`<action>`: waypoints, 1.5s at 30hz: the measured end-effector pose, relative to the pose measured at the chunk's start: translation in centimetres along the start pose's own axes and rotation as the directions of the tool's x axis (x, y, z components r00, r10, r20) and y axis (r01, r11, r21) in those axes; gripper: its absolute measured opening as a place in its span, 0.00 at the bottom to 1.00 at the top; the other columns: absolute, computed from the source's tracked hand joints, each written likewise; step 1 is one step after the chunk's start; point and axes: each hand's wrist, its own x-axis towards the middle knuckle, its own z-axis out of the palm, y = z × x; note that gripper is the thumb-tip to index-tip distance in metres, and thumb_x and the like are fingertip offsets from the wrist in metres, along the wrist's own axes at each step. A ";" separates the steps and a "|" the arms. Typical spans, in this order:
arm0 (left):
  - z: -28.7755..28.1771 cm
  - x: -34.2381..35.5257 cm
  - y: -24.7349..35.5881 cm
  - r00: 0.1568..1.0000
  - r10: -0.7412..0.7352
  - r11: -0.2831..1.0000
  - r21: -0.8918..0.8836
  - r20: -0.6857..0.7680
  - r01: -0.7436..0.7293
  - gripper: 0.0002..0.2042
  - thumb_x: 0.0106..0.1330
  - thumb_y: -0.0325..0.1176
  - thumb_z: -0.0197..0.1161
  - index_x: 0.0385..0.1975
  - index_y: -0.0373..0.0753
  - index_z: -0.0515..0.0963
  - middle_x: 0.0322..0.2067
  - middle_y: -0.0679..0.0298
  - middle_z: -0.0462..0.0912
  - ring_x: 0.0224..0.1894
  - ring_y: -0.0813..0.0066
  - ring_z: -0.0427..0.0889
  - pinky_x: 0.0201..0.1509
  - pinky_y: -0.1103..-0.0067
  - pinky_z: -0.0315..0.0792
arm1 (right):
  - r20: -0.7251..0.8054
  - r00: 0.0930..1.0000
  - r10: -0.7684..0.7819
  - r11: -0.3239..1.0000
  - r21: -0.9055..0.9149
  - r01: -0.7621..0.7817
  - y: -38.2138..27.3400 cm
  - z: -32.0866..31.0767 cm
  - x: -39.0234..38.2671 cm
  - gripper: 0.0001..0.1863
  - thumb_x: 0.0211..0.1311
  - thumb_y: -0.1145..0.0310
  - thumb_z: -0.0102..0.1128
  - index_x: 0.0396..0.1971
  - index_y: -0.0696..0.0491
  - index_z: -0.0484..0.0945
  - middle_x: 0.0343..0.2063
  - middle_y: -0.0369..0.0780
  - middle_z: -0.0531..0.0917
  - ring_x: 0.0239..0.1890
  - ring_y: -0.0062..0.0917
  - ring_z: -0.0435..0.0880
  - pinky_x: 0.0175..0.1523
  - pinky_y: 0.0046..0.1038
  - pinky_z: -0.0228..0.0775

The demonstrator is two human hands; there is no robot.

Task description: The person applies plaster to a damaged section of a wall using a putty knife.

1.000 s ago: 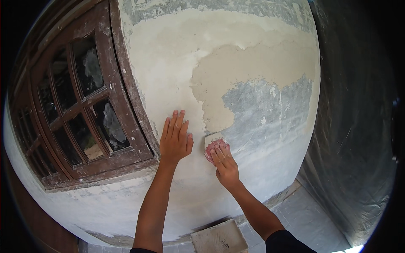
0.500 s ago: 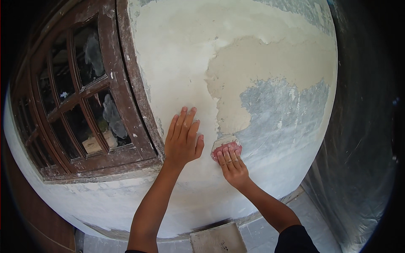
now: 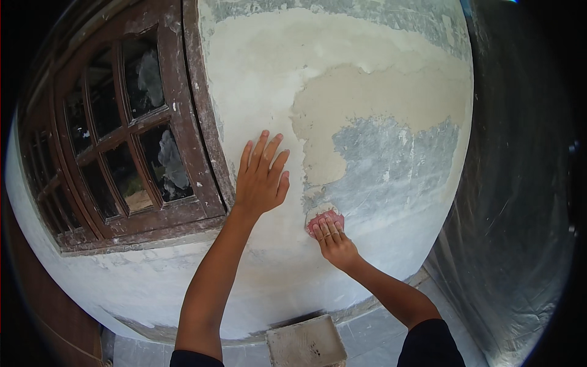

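In the head camera I have one container, a shallow rectangular tray at the foot of the wall, cut off by the lower edge of my view; its inside is smeared with pale residue and flecked with a few dark marks. The right hand has its fingers laid over a flat pink spreader, gripping it against the wall, though I cannot make out the thumb; pale filler coats the tool's upper left part. That spreader sits just below the lower tip of a beige filler patch, beside a bare grey area with whitish streaks. To its left and higher up, the left hand holds nothing: it lies spread, palm to the wall, near the window's edge. Around the patch I see a smoother off-white coat, with rough grey showing along the top. A brown wooden window fills the left side, its frame spattered white and its dark panes mottled with cloudy shapes. On the right hangs a dark translucent plastic sheet, and grey floor runs below the wall, past the dark sleeve of the right arm.
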 end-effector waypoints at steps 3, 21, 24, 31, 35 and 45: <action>-0.5 1.3 -1.2 1.000 0.000 1.000 0.031 -0.019 0.000 0.22 0.59 0.32 0.57 0.55 0.38 0.67 0.63 0.51 0.64 0.69 0.47 0.58 0.70 0.52 0.50 | 0.088 0.996 0.001 0.994 0.106 -0.011 0.0 -2.7 -0.9 0.23 0.57 0.72 0.54 0.54 0.64 0.73 0.52 0.54 0.78 0.57 0.46 0.77 0.56 0.40 0.75; 1.7 1.3 -1.6 0.987 -0.015 0.999 0.030 -0.160 0.020 0.19 0.60 0.33 0.57 0.50 0.36 0.66 0.60 0.48 0.66 0.66 0.44 0.62 0.68 0.53 0.56 | 0.225 0.970 -0.090 0.831 0.555 -0.051 11.5 -11.4 14.3 0.24 0.41 0.88 0.54 0.43 0.54 0.72 0.37 0.42 0.79 0.42 0.39 0.79 0.44 0.35 0.71; 1.7 1.4 -1.6 0.987 -0.015 0.999 0.028 -0.163 0.020 0.19 0.59 0.33 0.57 0.49 0.36 0.66 0.60 0.48 0.66 0.66 0.44 0.63 0.67 0.53 0.57 | 0.345 0.919 -0.191 0.762 0.643 -0.083 11.7 -9.4 15.4 0.24 0.42 0.88 0.55 0.43 0.55 0.72 0.39 0.42 0.79 0.45 0.39 0.78 0.48 0.36 0.69; 1.4 1.3 -1.6 0.988 -0.019 1.000 0.009 -0.155 0.020 0.17 0.59 0.32 0.56 0.48 0.37 0.66 0.59 0.48 0.67 0.65 0.44 0.63 0.66 0.52 0.59 | -0.012 0.996 0.085 0.748 0.661 -0.056 11.8 -10.4 17.5 0.24 0.45 0.92 0.50 0.45 0.58 0.70 0.37 0.49 0.78 0.42 0.46 0.77 0.45 0.39 0.69; 1.9 1.2 -1.8 0.984 -0.011 1.000 -0.005 -0.175 0.010 0.17 0.60 0.31 0.55 0.48 0.37 0.65 0.59 0.47 0.67 0.65 0.43 0.64 0.65 0.52 0.60 | 0.148 0.989 0.016 0.670 0.733 -0.121 11.9 -9.0 15.9 0.21 0.42 0.90 0.51 0.40 0.60 0.70 0.36 0.48 0.79 0.41 0.48 0.77 0.43 0.40 0.71; 1.8 1.1 -1.7 0.976 -0.013 1.000 -0.029 -0.216 0.006 0.16 0.63 0.31 0.55 0.48 0.38 0.63 0.58 0.47 0.67 0.64 0.43 0.65 0.64 0.51 0.61 | 0.012 0.967 0.256 0.634 0.753 -0.177 12.3 -9.1 16.1 0.20 0.46 0.91 0.49 0.43 0.61 0.70 0.36 0.49 0.79 0.41 0.46 0.79 0.43 0.39 0.73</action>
